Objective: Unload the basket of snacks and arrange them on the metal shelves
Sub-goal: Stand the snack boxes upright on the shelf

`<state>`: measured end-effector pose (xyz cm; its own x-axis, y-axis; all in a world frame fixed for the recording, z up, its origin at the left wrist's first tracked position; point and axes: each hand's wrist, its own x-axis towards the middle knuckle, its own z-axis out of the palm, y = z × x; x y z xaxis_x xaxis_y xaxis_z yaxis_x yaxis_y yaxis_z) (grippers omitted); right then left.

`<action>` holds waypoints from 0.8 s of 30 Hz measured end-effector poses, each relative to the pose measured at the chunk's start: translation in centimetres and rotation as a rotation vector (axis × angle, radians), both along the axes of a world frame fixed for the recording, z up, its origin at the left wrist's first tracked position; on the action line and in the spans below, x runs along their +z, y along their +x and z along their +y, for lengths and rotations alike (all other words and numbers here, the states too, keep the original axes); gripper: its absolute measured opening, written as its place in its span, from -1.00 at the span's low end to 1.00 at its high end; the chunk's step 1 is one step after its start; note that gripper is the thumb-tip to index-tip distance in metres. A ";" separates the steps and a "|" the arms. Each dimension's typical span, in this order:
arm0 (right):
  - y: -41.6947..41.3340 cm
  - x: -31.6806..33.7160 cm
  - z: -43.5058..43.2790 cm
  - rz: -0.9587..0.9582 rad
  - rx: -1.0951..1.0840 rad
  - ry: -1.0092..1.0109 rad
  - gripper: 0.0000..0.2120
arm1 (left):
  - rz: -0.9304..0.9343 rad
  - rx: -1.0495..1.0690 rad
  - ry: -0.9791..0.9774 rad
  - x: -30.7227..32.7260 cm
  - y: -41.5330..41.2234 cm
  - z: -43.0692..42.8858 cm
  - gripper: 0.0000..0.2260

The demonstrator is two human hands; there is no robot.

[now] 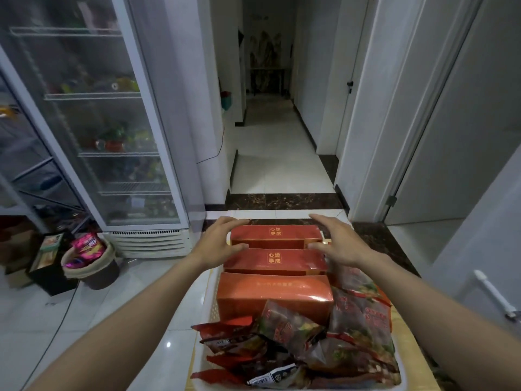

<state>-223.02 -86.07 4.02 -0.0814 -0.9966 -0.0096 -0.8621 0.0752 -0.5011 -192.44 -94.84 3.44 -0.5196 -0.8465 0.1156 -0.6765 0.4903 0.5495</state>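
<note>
Both hands, left hand point(222, 244) and right hand point(335, 244), spread open around the far red box point(275, 235); stiff, probably light cardboard, best clasped by its ends.

The pale basket point(213, 303) holds 3 red boxes point(275, 262) (side by side) and snack packets point(310, 342) heaped at its near end.

A tall white glass-door display fridge point(112, 131) filled the left of the frame. A dim, narrow corridor point(267, 80) ran back at upper centre over pale glossy floor tiles point(276, 165), crossed by a dark marble threshold strip point(282, 201). White doors point(465, 136) stood at right.
</note>
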 end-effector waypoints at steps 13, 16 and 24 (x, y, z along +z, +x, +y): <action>-1.8 -5.3 -5.1 -0.209 0.036 0.150 -0.45 | 0.171 -0.149 0.461 -5.7 -0.2 -6.8 -0.49; -1.5 -5.4 -4.8 -0.257 0.050 0.111 -0.48 | 0.264 -0.194 0.523 -6.3 0.1 -7.2 -0.51; -0.2 -0.4 -4.2 -0.411 -0.041 -0.143 -0.55 | 0.461 -0.171 0.324 -1.9 0.2 -7.4 -0.62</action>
